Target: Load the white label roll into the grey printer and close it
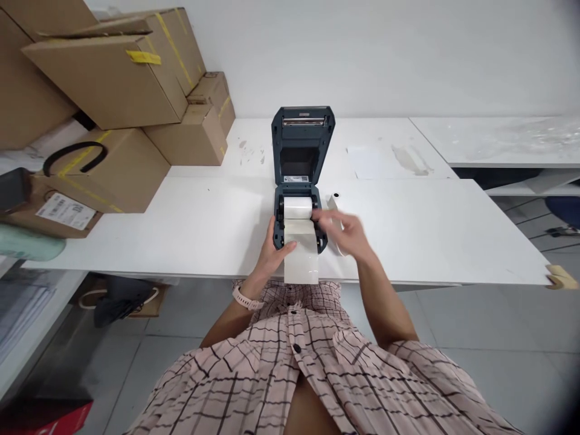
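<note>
A dark blue label printer (303, 145) stands on the white table with its lid raised. Inside its base sits a white label roll (298, 207), and a strip of labels (301, 263) runs from it over the front toward my body. My left hand (272, 251) holds the printer's left front side, its thumb lying on the strip. At the roll's right side is my right hand (345, 232), blurred, with its fingertips near the holder; whether they grip anything is unclear. Right of the printer, a curled white paper strip (334, 204) lies partly behind my right hand.
Cardboard boxes (113, 78) are stacked at the left of the table (421, 235). A black headband-like loop (75, 145) rests on one box, and a mint-green object (31, 243) lies at the left edge. A paper sheet (365, 162) is behind right.
</note>
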Demonstrator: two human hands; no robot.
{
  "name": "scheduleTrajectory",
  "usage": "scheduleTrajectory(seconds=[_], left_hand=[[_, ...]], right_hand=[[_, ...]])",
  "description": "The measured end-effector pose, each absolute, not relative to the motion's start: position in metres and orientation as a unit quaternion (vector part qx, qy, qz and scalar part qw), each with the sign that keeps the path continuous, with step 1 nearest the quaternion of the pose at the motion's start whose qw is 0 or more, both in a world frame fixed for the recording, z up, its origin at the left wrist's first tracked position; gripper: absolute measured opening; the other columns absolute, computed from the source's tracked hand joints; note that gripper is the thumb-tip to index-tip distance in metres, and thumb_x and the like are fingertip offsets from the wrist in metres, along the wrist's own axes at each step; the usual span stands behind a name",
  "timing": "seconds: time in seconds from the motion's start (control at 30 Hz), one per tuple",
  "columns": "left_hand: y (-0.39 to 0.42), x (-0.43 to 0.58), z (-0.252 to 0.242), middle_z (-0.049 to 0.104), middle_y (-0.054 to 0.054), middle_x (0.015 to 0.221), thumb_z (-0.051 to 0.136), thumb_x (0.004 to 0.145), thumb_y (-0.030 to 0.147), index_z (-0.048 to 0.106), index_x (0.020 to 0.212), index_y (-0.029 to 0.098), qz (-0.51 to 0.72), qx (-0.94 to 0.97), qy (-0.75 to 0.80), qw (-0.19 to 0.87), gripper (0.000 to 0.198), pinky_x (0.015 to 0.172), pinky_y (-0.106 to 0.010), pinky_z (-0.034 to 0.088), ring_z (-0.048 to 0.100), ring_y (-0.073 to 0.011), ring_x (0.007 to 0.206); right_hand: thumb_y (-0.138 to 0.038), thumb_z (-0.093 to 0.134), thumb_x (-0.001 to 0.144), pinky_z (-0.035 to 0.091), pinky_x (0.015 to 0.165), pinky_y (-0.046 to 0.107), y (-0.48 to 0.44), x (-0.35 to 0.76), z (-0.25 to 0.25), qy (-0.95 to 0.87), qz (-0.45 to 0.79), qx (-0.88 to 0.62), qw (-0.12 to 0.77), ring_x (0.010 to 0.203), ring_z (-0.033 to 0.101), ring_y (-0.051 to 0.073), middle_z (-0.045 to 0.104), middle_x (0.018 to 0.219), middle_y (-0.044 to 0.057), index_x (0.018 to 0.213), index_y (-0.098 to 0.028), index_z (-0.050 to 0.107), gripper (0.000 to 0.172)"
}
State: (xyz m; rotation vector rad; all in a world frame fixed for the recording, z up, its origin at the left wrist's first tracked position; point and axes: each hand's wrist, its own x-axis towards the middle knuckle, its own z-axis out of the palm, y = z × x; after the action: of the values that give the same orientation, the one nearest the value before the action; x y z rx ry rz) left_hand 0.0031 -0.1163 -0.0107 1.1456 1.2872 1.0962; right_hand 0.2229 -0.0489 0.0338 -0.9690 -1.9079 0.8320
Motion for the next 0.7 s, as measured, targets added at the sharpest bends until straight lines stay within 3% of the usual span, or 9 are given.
scheduleTrajectory(seconds=[0.07,0.1,0.2,0.27,0.4,0.53,0.63,0.7], left_hand=[[-0.117,0.002,-0.013,0.016,-0.004,0.178,0.077,0.084,0.055,0.01,0.167,0.04,0.462,0.477,0.534,0.524,0.108,0.125,-0.051,0.042,0.022,-0.0362,0.162],[-0.117,0.001,-0.013,0.017,-0.004,0.178,0.078,0.083,0.054,0.011,0.167,0.04,0.461,0.477,0.537,0.52,0.108,0.125,-0.051,0.042,0.021,-0.0369,0.162],[-0.114,-0.002,-0.014,0.021,-0.005,0.177,0.08,0.082,0.053,0.013,0.167,0.038,0.464,0.48,0.536,0.516,0.109,0.125,-0.052,0.041,0.022,-0.0373,0.162],[-0.114,-0.002,-0.016,0.021,-0.006,0.177,0.079,0.082,0.054,0.013,0.168,0.037,0.47,0.482,0.531,0.515,0.11,0.126,-0.051,0.04,0.026,-0.036,0.161],[-0.122,-0.001,-0.021,0.023,-0.007,0.176,0.074,0.085,0.059,0.011,0.168,0.036,0.467,0.476,0.535,0.519,0.106,0.125,-0.049,0.042,0.031,-0.035,0.159],[-0.137,-0.009,-0.025,0.01,-0.006,0.179,0.075,0.081,0.065,-0.002,0.168,0.037,0.44,0.481,0.527,0.545,0.12,0.126,-0.049,0.04,0.024,-0.0358,0.162],[-0.143,-0.019,-0.024,0.004,-0.005,0.179,0.057,0.087,0.078,-0.005,0.168,0.038,0.45,0.466,0.543,0.533,0.11,0.129,-0.048,0.033,0.014,-0.0326,0.164],[-0.14,-0.022,-0.02,0.007,-0.001,0.179,0.04,0.092,0.08,0.0,0.167,0.041,0.471,0.457,0.563,0.502,0.094,0.131,-0.047,0.028,0.012,-0.029,0.165]], right_hand=[[-0.069,0.042,0.102,0.047,0.119,0.051,-0.001,0.229,0.051,-0.681,0.269,-0.447,0.513,0.138,0.059,0.028,0.069,0.141,0.004,0.134,-0.035,0.067,0.053],[-0.073,0.038,0.101,0.043,0.123,0.051,0.028,0.229,0.059,-0.676,0.261,-0.448,0.524,0.148,0.05,0.028,0.059,0.153,0.003,0.145,-0.037,0.058,0.06],[-0.084,0.026,0.097,0.036,0.126,0.05,0.116,0.218,0.081,-0.704,0.289,-0.424,0.491,0.16,0.031,0.026,0.039,0.168,-0.005,0.161,-0.045,0.03,0.075],[-0.084,0.014,0.097,0.034,0.126,0.05,0.153,0.204,0.091,-0.719,0.333,-0.406,0.456,0.16,0.03,0.026,0.036,0.169,-0.002,0.164,-0.04,0.022,0.081],[-0.078,-0.002,0.099,0.035,0.126,0.041,0.138,0.184,0.096,-0.71,0.364,-0.379,0.469,0.155,0.038,0.023,0.04,0.166,0.002,0.164,-0.031,0.025,0.084],[-0.083,0.01,0.097,0.027,0.13,0.052,0.043,0.194,0.074,-0.73,0.296,-0.383,0.482,0.16,0.027,0.028,0.038,0.166,-0.004,0.164,-0.042,0.023,0.079],[-0.078,0.009,0.099,0.018,0.133,0.056,-0.028,0.206,0.047,-0.721,0.288,-0.412,0.476,0.164,0.018,0.026,0.037,0.168,-0.007,0.157,-0.046,0.038,0.072],[-0.073,0.022,0.102,0.018,0.134,0.057,-0.06,0.209,0.029,-0.713,0.281,-0.43,0.477,0.163,0.021,0.026,0.044,0.165,-0.006,0.146,-0.045,0.054,0.06]])
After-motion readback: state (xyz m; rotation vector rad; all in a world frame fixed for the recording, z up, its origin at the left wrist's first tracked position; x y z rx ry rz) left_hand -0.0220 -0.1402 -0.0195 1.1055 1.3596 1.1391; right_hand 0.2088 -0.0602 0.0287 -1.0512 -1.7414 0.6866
